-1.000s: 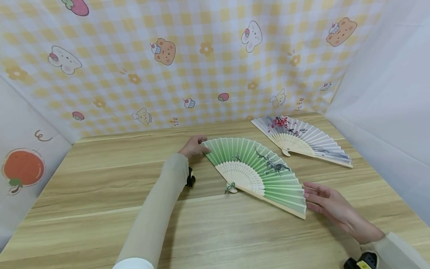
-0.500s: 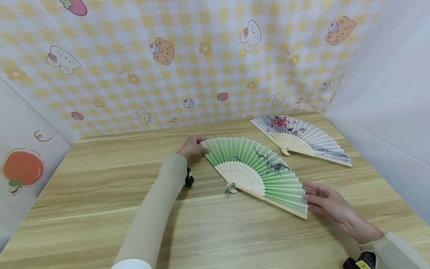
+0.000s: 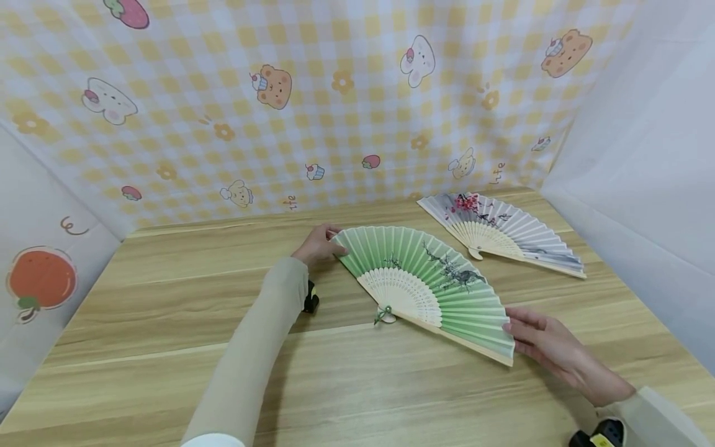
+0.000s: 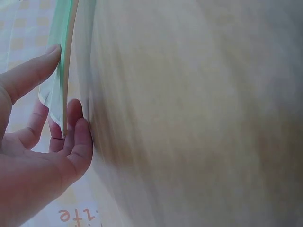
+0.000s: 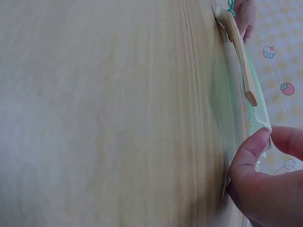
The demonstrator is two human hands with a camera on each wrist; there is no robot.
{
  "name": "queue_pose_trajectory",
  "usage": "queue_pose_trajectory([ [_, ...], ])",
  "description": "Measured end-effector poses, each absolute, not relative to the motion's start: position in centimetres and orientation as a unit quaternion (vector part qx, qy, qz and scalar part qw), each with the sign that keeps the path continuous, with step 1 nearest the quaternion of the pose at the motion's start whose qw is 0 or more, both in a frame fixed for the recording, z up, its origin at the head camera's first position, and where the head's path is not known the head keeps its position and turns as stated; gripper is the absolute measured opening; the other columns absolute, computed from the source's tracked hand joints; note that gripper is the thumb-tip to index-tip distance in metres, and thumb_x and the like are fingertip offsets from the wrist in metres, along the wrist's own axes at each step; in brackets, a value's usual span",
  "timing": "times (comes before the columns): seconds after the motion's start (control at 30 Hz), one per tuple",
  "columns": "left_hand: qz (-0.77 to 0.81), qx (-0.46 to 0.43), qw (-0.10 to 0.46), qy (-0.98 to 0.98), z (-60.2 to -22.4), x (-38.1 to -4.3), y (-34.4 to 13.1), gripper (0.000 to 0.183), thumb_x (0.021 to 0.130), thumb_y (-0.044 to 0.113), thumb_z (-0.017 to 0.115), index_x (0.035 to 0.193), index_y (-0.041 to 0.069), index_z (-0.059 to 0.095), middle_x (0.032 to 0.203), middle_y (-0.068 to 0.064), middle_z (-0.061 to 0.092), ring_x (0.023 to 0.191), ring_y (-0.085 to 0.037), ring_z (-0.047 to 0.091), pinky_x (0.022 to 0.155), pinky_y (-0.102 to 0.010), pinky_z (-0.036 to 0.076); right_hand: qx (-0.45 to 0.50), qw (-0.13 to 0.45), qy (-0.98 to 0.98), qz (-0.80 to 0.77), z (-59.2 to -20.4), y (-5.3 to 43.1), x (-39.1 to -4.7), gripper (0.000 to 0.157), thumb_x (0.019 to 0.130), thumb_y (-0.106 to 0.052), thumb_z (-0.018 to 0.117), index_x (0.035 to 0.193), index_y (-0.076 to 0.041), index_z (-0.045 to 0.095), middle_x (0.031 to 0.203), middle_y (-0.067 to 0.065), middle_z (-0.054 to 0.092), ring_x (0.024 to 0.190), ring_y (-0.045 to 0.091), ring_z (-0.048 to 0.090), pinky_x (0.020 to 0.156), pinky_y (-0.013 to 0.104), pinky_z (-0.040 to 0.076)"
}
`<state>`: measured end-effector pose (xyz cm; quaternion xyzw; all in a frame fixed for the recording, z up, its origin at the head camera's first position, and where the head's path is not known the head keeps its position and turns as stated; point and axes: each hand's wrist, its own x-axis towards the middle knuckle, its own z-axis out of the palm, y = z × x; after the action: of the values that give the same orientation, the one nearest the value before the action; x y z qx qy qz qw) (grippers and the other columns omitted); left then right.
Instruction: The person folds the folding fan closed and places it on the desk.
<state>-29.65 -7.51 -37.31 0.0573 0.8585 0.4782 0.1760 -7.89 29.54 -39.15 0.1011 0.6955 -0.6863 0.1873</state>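
Observation:
A green folding fan (image 3: 469, 313), spread wide with a dark branch print and pale pierced ribs, stands between my hands in the head view. My left hand (image 3: 319, 244) pinches its left corner, the thumb on the front and the other fingers behind. In the left wrist view, that thumb (image 4: 40, 71) presses the green leaf near the outer stick. At the opposite end, my right hand (image 3: 553, 351) pinches the pleated rim between thumb and fingers, close above the lower stick. The right wrist view shows the thumb and forefinger meeting on the fan's edge (image 5: 260, 122). A green cord (image 3: 383, 315) is tied at the pivot.
Behind and to the right, a second spread fan (image 3: 536, 233), white-grey with red blossoms, lies on the wooden table (image 3: 167, 310). A yellow checked cloth (image 3: 346, 112) hangs at the back, with a white cloth (image 3: 642, 155) along the right side.
The green fan's right end has shifted slightly to the right, and its left corner slightly left with my left hand. The blossom fan has stayed in place.

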Motion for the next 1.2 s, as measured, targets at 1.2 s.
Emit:
queue_pose_trajectory([
  [1.2,0.526,0.058,0.193,0.826,-37.0,-28.0,-9.0,0.051,0.078,-0.003,0.064,0.121,-0.002,0.035,0.108,-0.022,0.048,0.086,-0.026,0.055,0.081,-0.036,0.050,0.082,0.208,0.711,-0.666,-38.5,29.2,-7.7,0.068,0.092,-0.017,0.051,0.135,0.013,0.007,0.112,0.002,0.049,0.096,0.004,0.052,0.084,0.023,0.046],
])
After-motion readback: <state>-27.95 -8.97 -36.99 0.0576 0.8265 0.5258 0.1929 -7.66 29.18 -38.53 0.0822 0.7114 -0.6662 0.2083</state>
